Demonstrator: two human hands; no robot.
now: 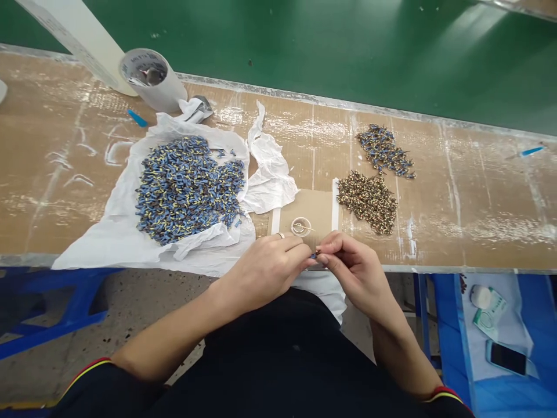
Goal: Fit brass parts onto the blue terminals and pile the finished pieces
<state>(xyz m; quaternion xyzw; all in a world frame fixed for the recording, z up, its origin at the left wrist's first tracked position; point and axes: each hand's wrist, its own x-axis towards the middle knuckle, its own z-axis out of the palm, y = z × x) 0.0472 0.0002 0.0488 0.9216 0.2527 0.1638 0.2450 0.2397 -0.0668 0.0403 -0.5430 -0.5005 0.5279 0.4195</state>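
My left hand (274,264) and my right hand (350,264) meet at the table's front edge, fingertips nearly touching. Between them is a tiny blue and brown piece (314,255), pinched by the fingers of both hands. Just beyond, a small round dish (300,226) with a thin pale stick across it rests on a cardboard piece (315,203). Left of my hands, a large pile of blue, yellow and dark small pieces (187,186) lies on white paper (117,226). To the right are a brownish pile (369,203) and, behind it, a smaller bluish pile (385,150).
A wide tape roll (165,87) stands at the back left beside a blue-handled tool (137,118). Crumpled white paper (270,174) lies mid-table. Another blue tool (531,151) is at far right. Below right, a phone (507,357) lies on a blue surface (496,397).
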